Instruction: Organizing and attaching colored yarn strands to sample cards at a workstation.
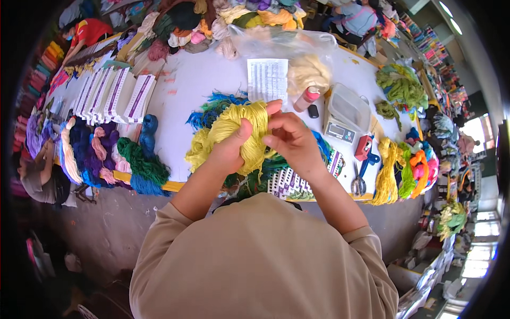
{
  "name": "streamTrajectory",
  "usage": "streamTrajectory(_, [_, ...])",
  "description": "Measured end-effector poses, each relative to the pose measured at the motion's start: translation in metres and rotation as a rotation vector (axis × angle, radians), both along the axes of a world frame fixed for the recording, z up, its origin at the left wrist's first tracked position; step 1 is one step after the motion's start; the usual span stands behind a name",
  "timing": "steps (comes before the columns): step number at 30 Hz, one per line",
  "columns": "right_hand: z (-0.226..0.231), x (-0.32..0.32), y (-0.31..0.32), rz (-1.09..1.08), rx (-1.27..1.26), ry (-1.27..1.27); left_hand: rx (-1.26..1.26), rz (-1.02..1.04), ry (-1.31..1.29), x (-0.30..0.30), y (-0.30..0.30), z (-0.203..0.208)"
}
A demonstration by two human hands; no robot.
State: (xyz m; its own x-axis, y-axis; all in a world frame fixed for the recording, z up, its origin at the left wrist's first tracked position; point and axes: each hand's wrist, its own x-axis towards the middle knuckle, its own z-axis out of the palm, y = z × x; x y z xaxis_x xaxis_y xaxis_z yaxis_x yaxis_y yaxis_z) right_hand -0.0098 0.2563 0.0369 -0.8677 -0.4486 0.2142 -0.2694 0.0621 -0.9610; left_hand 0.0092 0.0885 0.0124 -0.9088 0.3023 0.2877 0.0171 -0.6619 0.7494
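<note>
A thick skein of yellow yarn [241, 125] is draped over my left hand [229, 150], which grips it above the near part of the table. At the skein's right edge is my right hand [297, 142], its fingers curled in and thumb tip close to the strands; whatever they pinch is too small to make out. Blue and green yarn [217, 106] lies beneath and behind the skein. Below my hands, white cards with purple markings [287, 183] rest on more dark green yarn at the table edge.
To the right are a digital scale [340, 132] bearing a clear plastic tub, a red-capped bottle [306, 99], scissors [358, 185] and a red-and-blue tool [365, 154]. A printed sheet [267, 80] lies ahead. Card stacks [114, 95] stand left; colored skeins hang along the edge. Other people sit around.
</note>
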Motion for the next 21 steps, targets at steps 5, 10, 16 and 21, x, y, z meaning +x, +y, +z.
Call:
streamTrajectory(5, [-0.007, 0.003, 0.01, -0.063, -0.111, -0.036, -0.029, -0.023, -0.09, 0.004, 0.001, 0.007])
streamTrajectory(10, [0.006, 0.008, 0.014, 0.009, -0.135, -0.32, 0.013, -0.019, -0.088, 0.005, 0.008, 0.003])
streamTrajectory(16, [-0.003, 0.008, 0.011, -0.044, 0.027, -0.102, -0.08, -0.027, -0.063, 0.007, 0.013, -0.001])
streamTrajectory(21, [0.003, 0.008, 0.015, -0.016, -0.161, -0.221, -0.023, 0.087, -0.191, 0.008, 0.012, -0.003])
